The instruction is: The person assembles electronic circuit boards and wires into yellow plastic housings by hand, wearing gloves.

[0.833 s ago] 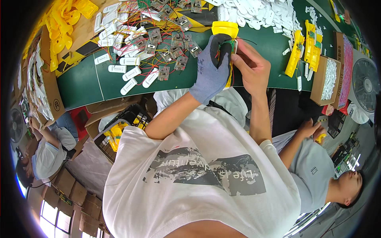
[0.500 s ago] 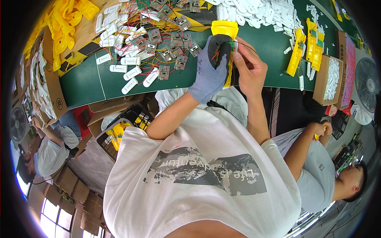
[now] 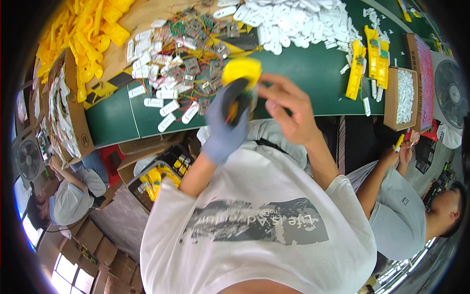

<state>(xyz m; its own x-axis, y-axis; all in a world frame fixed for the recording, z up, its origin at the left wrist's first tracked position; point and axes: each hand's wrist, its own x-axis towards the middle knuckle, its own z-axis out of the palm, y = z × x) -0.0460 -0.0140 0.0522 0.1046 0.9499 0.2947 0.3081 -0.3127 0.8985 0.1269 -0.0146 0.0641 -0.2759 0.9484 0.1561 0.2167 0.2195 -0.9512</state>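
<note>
My left hand (image 3: 227, 120), in a grey-blue glove with a dark palm, is closed around a yellow plastic casing (image 3: 242, 71). The casing's wide end sticks out beyond the fingers, and red wire shows by the glove's palm. Motion blurs both glove and casing. Just to the right is my bare right hand (image 3: 291, 110), its fingers apart and their tips close to the casing; whether they touch it I cannot tell. Left of the glove lie several white oblong plastic pieces (image 3: 170, 107) and small circuit boards (image 3: 191, 65) with red and yellow wires.
White plastic parts (image 3: 298, 24) are heaped at the back, yellow casings (image 3: 90, 36) at the far left. On the right lie wired yellow casings (image 3: 378, 59) beside a carton of small white parts (image 3: 405, 95). A crate (image 3: 159, 179) stands below the table's edge. Other people sit at both sides.
Both my hands have shifted, the left one leftward and nearer to me with the yellow casing. My right fingers have spread from their pinch at the casing's side. The view has shifted slightly.
</note>
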